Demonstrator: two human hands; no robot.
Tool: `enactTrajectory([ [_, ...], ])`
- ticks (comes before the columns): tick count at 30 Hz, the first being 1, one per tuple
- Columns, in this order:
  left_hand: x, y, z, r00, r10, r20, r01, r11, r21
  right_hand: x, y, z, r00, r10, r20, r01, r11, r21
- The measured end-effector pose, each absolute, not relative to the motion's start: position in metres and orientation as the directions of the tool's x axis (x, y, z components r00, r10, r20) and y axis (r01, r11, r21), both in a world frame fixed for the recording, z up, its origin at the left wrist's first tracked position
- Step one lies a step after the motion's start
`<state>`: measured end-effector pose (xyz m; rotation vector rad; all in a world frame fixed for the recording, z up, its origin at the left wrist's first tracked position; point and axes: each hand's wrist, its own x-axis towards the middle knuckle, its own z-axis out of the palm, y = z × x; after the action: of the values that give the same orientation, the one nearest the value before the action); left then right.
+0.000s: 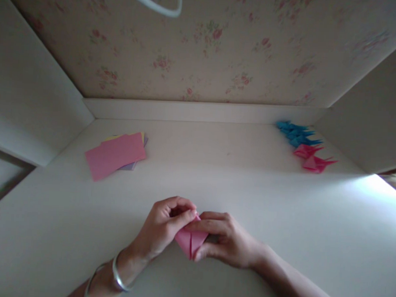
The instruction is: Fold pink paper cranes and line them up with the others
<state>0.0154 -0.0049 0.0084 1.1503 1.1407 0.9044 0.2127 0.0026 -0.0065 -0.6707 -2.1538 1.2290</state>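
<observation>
Pink paper (183, 240): folded, on the near middle of the bench (209, 184), between both hands
Right hand (235, 244): closed on the paper, finger across it, thumb at the near corner
Left hand (158, 230): pinching the far corner
Fold: best to steady the near corner, match the edges along the centre slit, then crease firmly
Sheets (117, 156): loose stack, far left, pink on top
Figures (314, 164): pink and blue, far right
Writing: none readable
</observation>
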Motion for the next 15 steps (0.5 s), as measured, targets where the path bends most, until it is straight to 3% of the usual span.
enactTrajectory([
  [8,0.0160,-0.0061,0.0073,0.211,0.947,-0.242,-0.055,0.259,0.964,0.2121,0.0028,-0.0032,-0.727,0.648,0.226,0.147,0.468,-0.871],
  [15,0.0180,-0.0086,0.0032,0.274,0.915,-0.296,-0.389,0.387,0.836,0.2142,0.0032,-0.0052,-0.640,0.686,0.345,0.144,0.549,-0.824],
])
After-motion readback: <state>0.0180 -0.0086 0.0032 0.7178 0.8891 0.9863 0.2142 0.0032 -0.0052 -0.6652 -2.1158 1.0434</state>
